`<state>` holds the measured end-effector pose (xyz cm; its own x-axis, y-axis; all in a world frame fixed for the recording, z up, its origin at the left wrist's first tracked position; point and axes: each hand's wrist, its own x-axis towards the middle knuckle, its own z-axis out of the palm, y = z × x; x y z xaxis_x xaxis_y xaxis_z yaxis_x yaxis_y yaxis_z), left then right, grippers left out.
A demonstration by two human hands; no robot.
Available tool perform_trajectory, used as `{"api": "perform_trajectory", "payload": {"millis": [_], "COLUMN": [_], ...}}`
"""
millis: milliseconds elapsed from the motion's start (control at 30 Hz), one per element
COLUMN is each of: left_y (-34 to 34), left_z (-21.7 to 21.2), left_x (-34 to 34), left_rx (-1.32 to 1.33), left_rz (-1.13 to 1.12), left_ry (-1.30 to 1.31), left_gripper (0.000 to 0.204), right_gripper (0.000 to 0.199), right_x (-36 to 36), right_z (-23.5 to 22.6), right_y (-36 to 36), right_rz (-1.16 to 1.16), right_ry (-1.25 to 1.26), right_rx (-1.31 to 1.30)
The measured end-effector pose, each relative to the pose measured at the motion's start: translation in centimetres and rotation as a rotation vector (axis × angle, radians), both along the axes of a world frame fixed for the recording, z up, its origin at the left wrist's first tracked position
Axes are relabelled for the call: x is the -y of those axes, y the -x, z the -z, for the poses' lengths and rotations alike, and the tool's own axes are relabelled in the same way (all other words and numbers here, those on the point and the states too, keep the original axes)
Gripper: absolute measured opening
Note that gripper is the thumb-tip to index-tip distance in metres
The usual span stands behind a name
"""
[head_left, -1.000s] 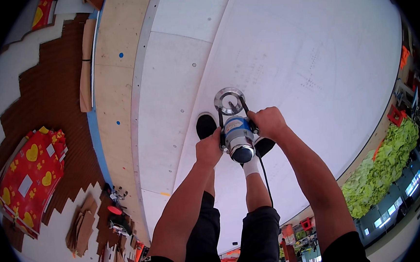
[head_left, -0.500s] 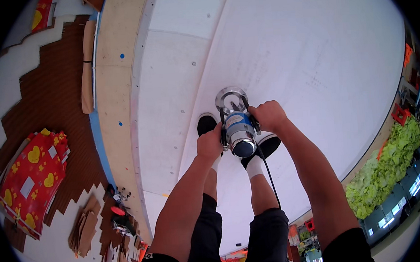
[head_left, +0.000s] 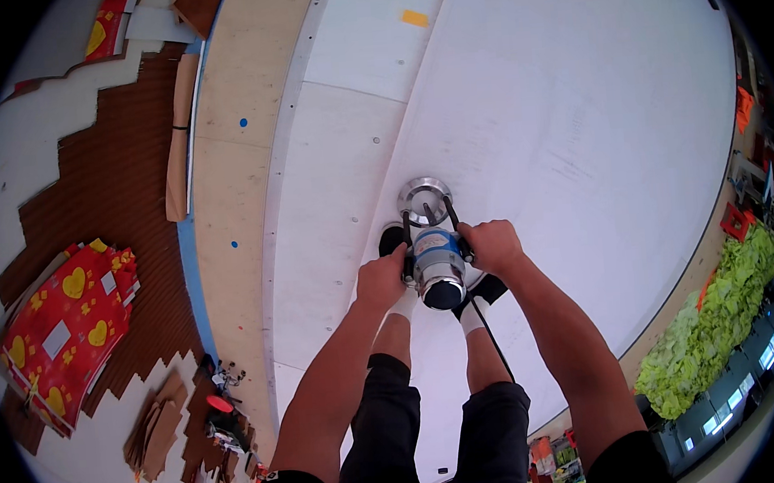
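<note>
Left hand (head_left: 381, 280) fingers wrapped tight on one side handle, right hand (head_left: 492, 245) clamped the same on the other. Between them, dead centre of frame, a stubby power tool (head_left: 438, 269) with a blue-and-silver motor body, round metal base (head_left: 425, 199) down on the white sheet floor (head_left: 576, 121). Probably heavy, rigid, top-heavy; best held by both handles, never the motor. Cord (head_left: 493, 342) trailing down between the legs. Red heart-print boxes (head_left: 65, 327) far left.
</note>
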<state>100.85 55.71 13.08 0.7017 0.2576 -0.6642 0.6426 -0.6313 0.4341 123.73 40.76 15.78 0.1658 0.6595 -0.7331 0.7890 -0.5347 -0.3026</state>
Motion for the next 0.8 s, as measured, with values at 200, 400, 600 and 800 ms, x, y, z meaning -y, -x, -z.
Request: {"api": "perform_trajectory", "payload": {"millis": [200, 400, 600, 800], "left_y": [1.5, 2.0, 2.2, 2.1], "left_z": [1.0, 1.8, 2.7, 2.4], "left_x": [-6.6, -9.5, -9.3, -9.2], "left_rx": [-0.027, -0.073, -0.073, -0.086], "left_rz": [0.045, 0.056, 0.02, 0.011], "left_ry": [-0.011, 0.027, 0.057, 0.077], "left_gripper": [0.069, 0.072, 0.075, 0.078], "right_gripper": [0.023, 0.02, 0.02, 0.02], "right_x": [-5.0, -8.2, -8.8, -9.2], "right_z": [2.2, 2.9, 3.2, 3.0], "right_y": [2.4, 2.8, 2.2, 2.0], "right_rz": [0.047, 0.034, -0.006, -0.017], "right_ry": [-0.075, -0.008, 0.025, 0.036], "right_rx": [0.006, -0.031, -0.028, -0.034]}}
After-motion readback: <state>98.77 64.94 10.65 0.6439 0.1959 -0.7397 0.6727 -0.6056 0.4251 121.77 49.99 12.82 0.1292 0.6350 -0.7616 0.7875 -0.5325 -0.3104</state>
